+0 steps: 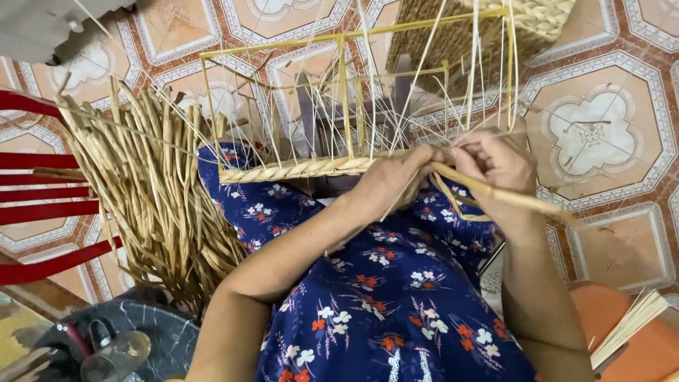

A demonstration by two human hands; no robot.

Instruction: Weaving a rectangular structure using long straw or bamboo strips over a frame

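Your left hand [391,180] curled around the braided straw edge [297,168] of the yellow wire frame [344,85] on your lap; your right hand [495,166] pinched 1 flat tan straw strand [509,197], apparently taut.

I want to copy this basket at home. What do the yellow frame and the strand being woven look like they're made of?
Frame: probably painted metal rod, being thin, straight, evenly yellow with square corners. Strand, pinched by the right hand beside the left hand: likely dried plant fibre, tan, matte and twisted, like the bundle.
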